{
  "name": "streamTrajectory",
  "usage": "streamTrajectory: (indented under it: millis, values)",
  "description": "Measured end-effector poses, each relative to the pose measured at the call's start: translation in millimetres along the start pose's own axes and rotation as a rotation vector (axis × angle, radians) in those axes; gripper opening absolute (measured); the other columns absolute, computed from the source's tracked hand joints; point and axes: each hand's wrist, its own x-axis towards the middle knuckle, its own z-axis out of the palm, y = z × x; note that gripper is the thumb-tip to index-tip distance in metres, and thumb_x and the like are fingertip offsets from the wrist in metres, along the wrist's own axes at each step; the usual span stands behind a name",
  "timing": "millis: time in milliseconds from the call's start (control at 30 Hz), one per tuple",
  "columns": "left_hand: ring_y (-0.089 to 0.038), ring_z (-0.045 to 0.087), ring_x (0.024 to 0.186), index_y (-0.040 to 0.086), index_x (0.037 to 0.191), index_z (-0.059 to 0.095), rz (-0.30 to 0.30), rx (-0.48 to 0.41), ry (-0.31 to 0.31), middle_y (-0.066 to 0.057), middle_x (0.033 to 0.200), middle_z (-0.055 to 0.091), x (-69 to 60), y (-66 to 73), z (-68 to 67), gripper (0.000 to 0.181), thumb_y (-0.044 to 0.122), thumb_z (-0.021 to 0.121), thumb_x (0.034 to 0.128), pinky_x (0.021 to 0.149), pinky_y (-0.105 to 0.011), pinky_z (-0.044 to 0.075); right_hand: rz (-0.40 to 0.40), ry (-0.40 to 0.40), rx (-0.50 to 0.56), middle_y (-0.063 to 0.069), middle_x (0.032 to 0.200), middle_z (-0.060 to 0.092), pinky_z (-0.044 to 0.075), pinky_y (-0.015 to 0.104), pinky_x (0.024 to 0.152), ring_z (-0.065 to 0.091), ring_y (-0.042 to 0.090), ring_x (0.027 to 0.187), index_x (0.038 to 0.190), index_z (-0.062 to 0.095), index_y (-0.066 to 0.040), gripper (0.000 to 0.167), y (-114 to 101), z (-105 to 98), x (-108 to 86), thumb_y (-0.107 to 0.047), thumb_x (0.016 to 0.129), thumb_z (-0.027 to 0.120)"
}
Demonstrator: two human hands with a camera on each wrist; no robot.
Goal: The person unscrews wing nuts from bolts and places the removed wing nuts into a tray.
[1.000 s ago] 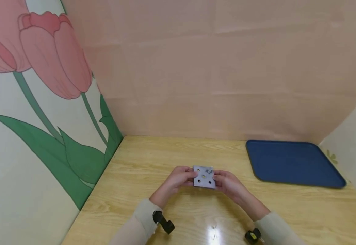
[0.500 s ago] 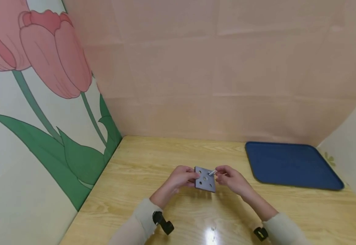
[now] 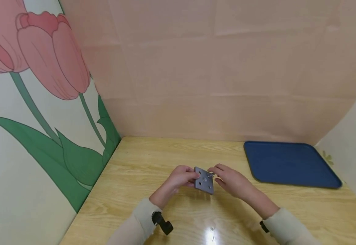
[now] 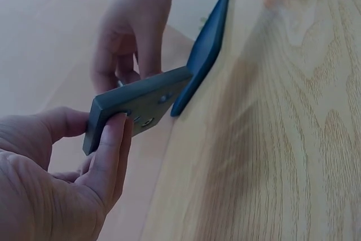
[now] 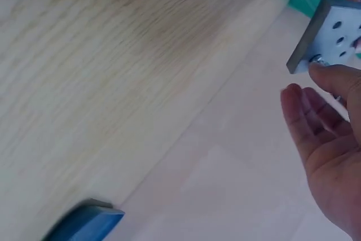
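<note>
My left hand (image 3: 181, 176) grips the left edge of a grey metal plate (image 3: 204, 187), thumb on one face and fingers behind it. Several round holes pierce the plate, which is held tilted above the table. A small silver bolt (image 3: 210, 175) sticks out from its upper right corner. At the bolt is my right hand (image 3: 232, 181), one digit touching it and the others apart. In the right wrist view a digit of the right hand (image 5: 333, 145) covers much of the bolt (image 5: 317, 59). The left wrist view shows the plate (image 4: 141, 95) nearly edge-on, partly hiding the right fingertips.
A blue tray (image 3: 291, 165) lies at the back right of the wooden table (image 3: 153, 153). Behind the table rises a pinkish wall covering (image 3: 172, 85). A tulip-painted panel (image 3: 43, 112) borders the left side.
My right hand has let go of the plate's right edge and moved up to the bolt. The plate has turned at a slant in my left hand, which has barely moved.
</note>
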Motion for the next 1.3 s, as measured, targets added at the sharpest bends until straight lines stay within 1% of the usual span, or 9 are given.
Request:
streamTrajectory:
  millis: [100, 167, 300, 400, 667, 733, 933, 1200, 1300]
  values:
    - [-0.017, 0.071, 0.075, -0.004, 0.102, 0.069, 0.001, 0.004, 0.000, -0.011, 0.087, 0.074, -1.5, 0.6, 0.8, 0.020, 0.011, 0.074, 0.0893, 0.066, -0.029, 0.061, -0.067, 0.014, -0.074, 0.003, 0.104, 0.066, 0.058, 0.030, 0.069, 0.067, 0.018, 0.091, 0.120, 0.067, -0.009, 0.041, 0, 1, 0.6, 0.000, 0.082, 0.081]
    - [-0.017, 0.071, 0.075, -0.004, 0.100, 0.070, 0.001, 0.004, -0.002, -0.011, 0.086, 0.074, -2.2, 0.9, 1.7, 0.019, 0.011, 0.074, 0.0888, 0.065, -0.029, 0.061, -0.084, 0.017, -0.098, 0.002, 0.102, 0.066, 0.057, 0.028, 0.067, 0.067, 0.016, 0.089, 0.118, 0.068, -0.009, 0.039, 0, 2, 0.4, -0.002, 0.082, 0.081]
    - [-0.016, 0.071, 0.074, -0.004, 0.099, 0.070, 0.011, -0.004, -0.010, -0.010, 0.085, 0.074, -2.6, 1.5, 3.4, 0.018, 0.010, 0.074, 0.0878, 0.064, -0.029, 0.061, -0.075, 0.003, -0.100, 0.000, 0.099, 0.066, 0.055, 0.025, 0.063, 0.065, 0.012, 0.084, 0.117, 0.068, -0.010, 0.033, -1, 4, -0.3, -0.007, 0.086, 0.079]
    - [-0.016, 0.071, 0.074, -0.004, 0.100, 0.069, 0.012, 0.004, -0.014, -0.010, 0.085, 0.074, -3.2, 1.3, 4.4, 0.019, 0.010, 0.074, 0.0883, 0.065, -0.029, 0.061, -0.053, -0.003, -0.056, -0.001, 0.096, 0.067, 0.053, 0.023, 0.061, 0.064, 0.008, 0.079, 0.115, 0.069, -0.010, 0.026, -4, 4, -0.2, -0.010, 0.090, 0.076]
    - [-0.017, 0.072, 0.077, -0.002, 0.099, 0.069, 0.005, 0.013, -0.039, -0.011, 0.088, 0.074, -5.3, 1.2, 7.3, 0.018, 0.012, 0.074, 0.0896, 0.067, -0.030, 0.062, 0.079, -0.023, 0.122, -0.006, 0.084, 0.068, 0.046, 0.019, 0.055, 0.053, -0.003, 0.066, 0.102, 0.069, -0.012, 0.005, -8, 5, 2.8, -0.013, 0.099, 0.066]
    - [-0.017, 0.071, 0.077, -0.002, 0.100, 0.069, 0.004, 0.016, -0.039, -0.011, 0.088, 0.074, -6.6, 2.4, 8.1, 0.017, 0.012, 0.073, 0.0896, 0.067, -0.031, 0.062, 0.112, -0.026, 0.154, -0.007, 0.082, 0.067, 0.045, 0.019, 0.054, 0.051, -0.004, 0.064, 0.100, 0.069, -0.012, 0.004, -9, 5, 3.2, -0.013, 0.099, 0.066]
    - [-0.017, 0.071, 0.076, -0.003, 0.100, 0.069, 0.003, 0.020, -0.026, -0.011, 0.087, 0.074, -8.7, 4.8, 10.2, 0.018, 0.011, 0.074, 0.0895, 0.066, -0.030, 0.062, 0.173, -0.006, 0.238, -0.005, 0.083, 0.069, 0.049, 0.018, 0.056, 0.058, -0.003, 0.068, 0.098, 0.069, -0.010, 0.004, -11, 8, 3.4, -0.014, 0.098, 0.067]
    - [-0.017, 0.072, 0.077, -0.004, 0.102, 0.068, -0.004, 0.015, -0.015, -0.011, 0.088, 0.074, -7.9, 3.2, 11.0, 0.020, 0.011, 0.074, 0.0896, 0.067, -0.030, 0.062, 0.225, 0.008, 0.281, -0.005, 0.081, 0.068, 0.048, 0.020, 0.055, 0.056, -0.001, 0.067, 0.094, 0.068, -0.009, 0.007, -13, 8, 3.9, -0.014, 0.099, 0.066]
    - [-0.017, 0.071, 0.077, -0.003, 0.103, 0.068, -0.008, 0.016, -0.012, -0.011, 0.089, 0.073, -7.2, 2.1, 11.3, 0.021, 0.012, 0.074, 0.0897, 0.067, -0.030, 0.062, 0.300, -0.003, 0.317, -0.007, 0.076, 0.064, 0.045, 0.021, 0.052, 0.052, 0.002, 0.062, 0.094, 0.068, -0.011, 0.009, -15, 7, 4.0, -0.017, 0.100, 0.065]
